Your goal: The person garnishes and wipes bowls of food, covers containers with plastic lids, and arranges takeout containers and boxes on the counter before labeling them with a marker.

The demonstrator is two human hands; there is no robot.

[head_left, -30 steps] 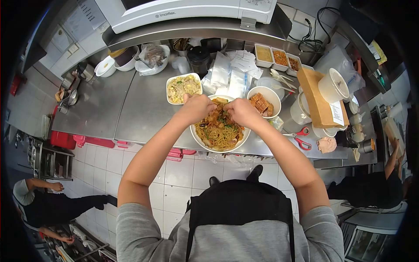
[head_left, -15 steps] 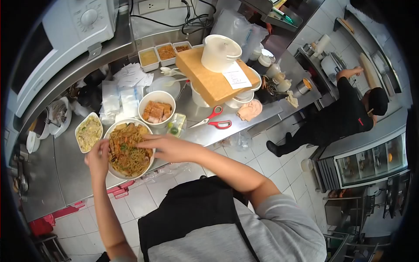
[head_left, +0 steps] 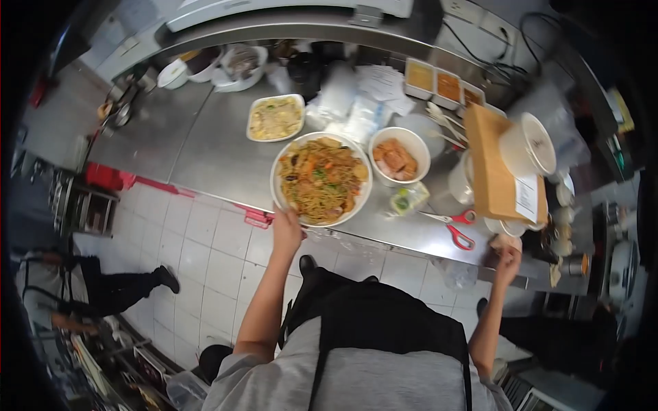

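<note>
Our right hand (head_left: 508,264) has moved from the noodle bowl (head_left: 275,181) to pinch the pink cloth (head_left: 502,241). Our left hand (head_left: 287,231) touches the bowl's edge on the counter (head_left: 226,151); we can't tell its grip. We can't read the label (head_left: 526,198) on the box (head_left: 490,171).

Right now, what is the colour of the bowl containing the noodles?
The noodle bowl is white, seen best in the head view.

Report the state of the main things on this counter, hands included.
Noodle bowl: uncovered, full
Left hand: touching the noodle bowl
Right hand: at the pink cloth, grip unclear
Pale-food dish: uncovered, filled
Meat bowl: uncovered, partly filled
Condiment trays: uncovered
Scissors: lying flat, handles apart
White tub: standing on the brown box
</note>
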